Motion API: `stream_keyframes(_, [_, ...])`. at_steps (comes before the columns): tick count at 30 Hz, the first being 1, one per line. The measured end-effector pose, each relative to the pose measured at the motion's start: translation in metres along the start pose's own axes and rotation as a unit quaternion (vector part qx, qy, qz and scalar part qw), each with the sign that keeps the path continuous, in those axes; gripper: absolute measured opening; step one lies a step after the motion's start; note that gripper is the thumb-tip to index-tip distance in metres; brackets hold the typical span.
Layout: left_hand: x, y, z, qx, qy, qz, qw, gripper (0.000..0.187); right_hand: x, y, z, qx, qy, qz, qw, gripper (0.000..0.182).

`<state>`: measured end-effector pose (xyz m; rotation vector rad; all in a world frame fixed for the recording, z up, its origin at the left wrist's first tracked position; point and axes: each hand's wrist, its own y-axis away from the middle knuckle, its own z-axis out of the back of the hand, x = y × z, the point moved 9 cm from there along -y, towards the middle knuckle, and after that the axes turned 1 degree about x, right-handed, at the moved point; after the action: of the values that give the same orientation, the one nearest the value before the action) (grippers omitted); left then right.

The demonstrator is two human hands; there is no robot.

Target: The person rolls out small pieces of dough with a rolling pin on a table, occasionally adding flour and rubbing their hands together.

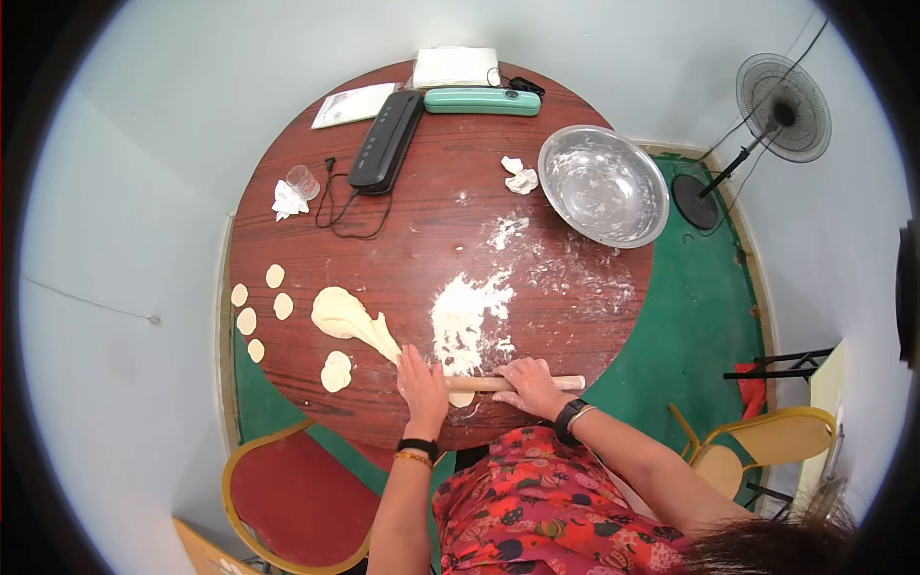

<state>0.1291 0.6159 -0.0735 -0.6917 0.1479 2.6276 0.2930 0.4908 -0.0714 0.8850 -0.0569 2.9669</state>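
Observation:
A wooden rolling pin [479, 383] lies across a small round of dough [462, 399] near the table's front edge. My left hand [422, 388] is over the pin's left end, its fingers pointing away from me and hiding that end. Further right, my right hand [533, 387] presses on the pin, which sticks out past it. A long lump of dough [340, 314] stretches from the left toward my left fingertips. Just beyond the pin is a patch of white flour [465, 321]. Overlapping dough rounds [335, 372] lie to the left.
Several flat dough rounds [283, 306] sit at the table's left edge. A metal basin [604, 187] stands at the right. Farther back are a black appliance [386, 144] with a cord, a green device [482, 102], crumpled tissue [519, 177] and a clear cup [303, 182].

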Motion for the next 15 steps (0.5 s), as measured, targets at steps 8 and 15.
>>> stream_keyframes(8, [-0.02,0.056,0.004,0.079,0.087,-0.211,0.97,0.032,-0.017,0.0,-0.008,0.034,-0.043,-0.036,0.998,0.039])
stream_keyframes(15, [-0.022,0.089,-0.022,0.136,0.001,-0.135,0.982,0.038,-0.018,0.005,0.005,0.016,-0.053,-0.035,0.998,0.038])
